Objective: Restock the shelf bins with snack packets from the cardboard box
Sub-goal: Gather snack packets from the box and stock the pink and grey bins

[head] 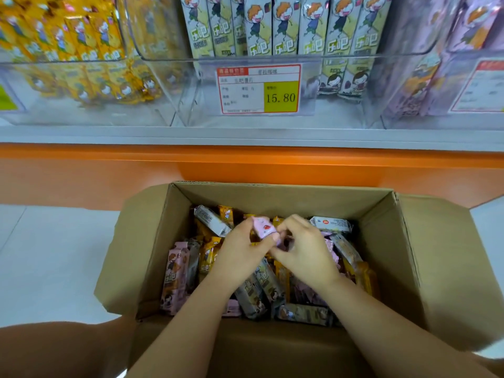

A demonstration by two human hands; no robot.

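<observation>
Forearms nearest, stretched forward from the lower edge and converging over the open cardboard box (272, 192). Left hand (240, 249), fingers curled, grips a small pink packet (263, 227) raised just above the heap, thumb across its near face. Right hand (305, 249), knuckles up and fingers bent, pinches the same packet at its right end, touching the left hand.

Box on the pale floor (41, 255), side flaps spread outward to left and right, far wall just beside the orange base panel (245, 165). Open room above the box, up to the grey shelf edge (245, 135).

Inside the box, a loose heap of snack packets: pink ones along the left wall, yellow and grey ones across the middle, white-backed ones toward the far side, yellow again by the right wall.

On the shelf, three clear bins side by side: left bin (81, 110) with yellow packets standing upright, middle bin (191, 105) with cream-grey packets upright behind a price label (259, 88) reading 15.80, right bin (395, 105) with purple packets.
</observation>
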